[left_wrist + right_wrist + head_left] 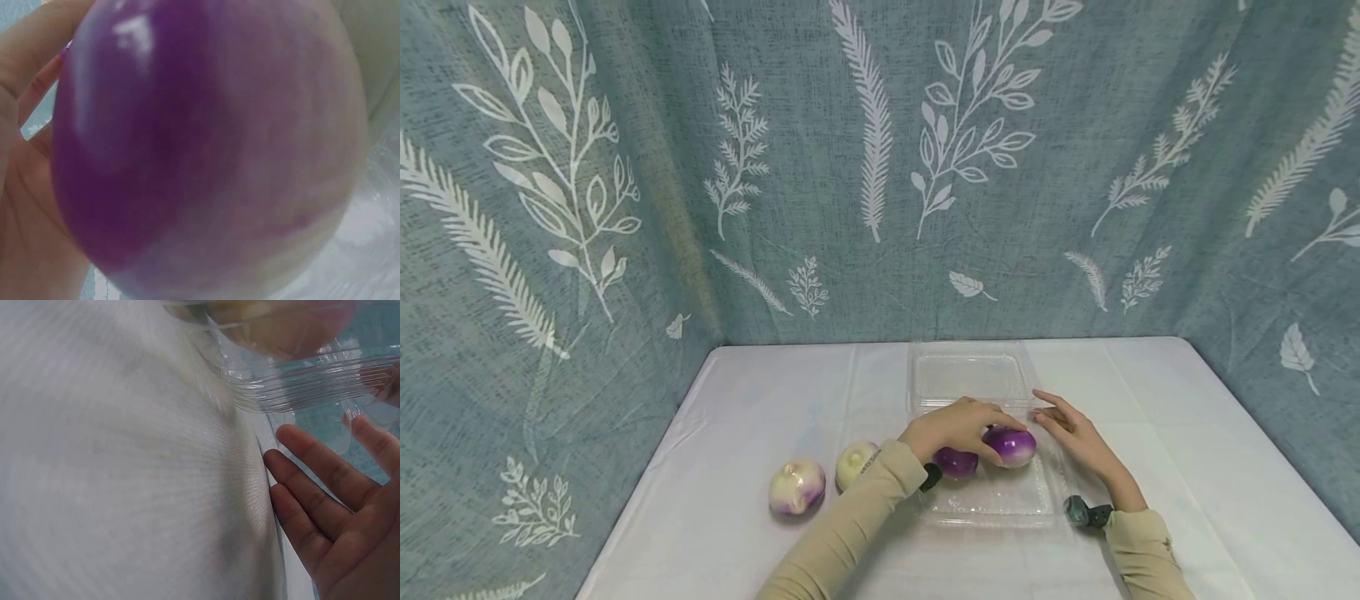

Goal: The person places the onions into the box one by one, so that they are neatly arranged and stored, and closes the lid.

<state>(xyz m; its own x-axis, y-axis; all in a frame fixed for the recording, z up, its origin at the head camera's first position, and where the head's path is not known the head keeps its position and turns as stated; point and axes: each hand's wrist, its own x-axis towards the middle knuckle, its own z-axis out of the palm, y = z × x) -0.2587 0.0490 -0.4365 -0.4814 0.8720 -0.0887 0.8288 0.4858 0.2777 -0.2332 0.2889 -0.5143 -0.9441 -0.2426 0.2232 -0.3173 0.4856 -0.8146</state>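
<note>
A clear plastic clamshell container (1000,502) lies opened out on the table, its lid (966,379) toward the back. Inside its base are two glossy purple-and-white turnips. My left hand (958,427) reaches over the base and grips the right-hand turnip (1017,448) between thumb and fingers. Under that hand, near the wrist, the other turnip (955,463) is partly covered. A turnip (206,150) fills much of the left wrist view. My right hand (1078,437) is beside the container's right edge, fingers extended and holding nothing; in the right wrist view its fingers (325,465) are spread below the ridged plastic rim.
Left of the container, two more pale turnips stand on the white-covered table (700,500): one whole turnip (797,487) and another turnip (853,462) partly behind the left sleeve. A patterned blue-green curtain (880,275) encloses the table's back and sides.
</note>
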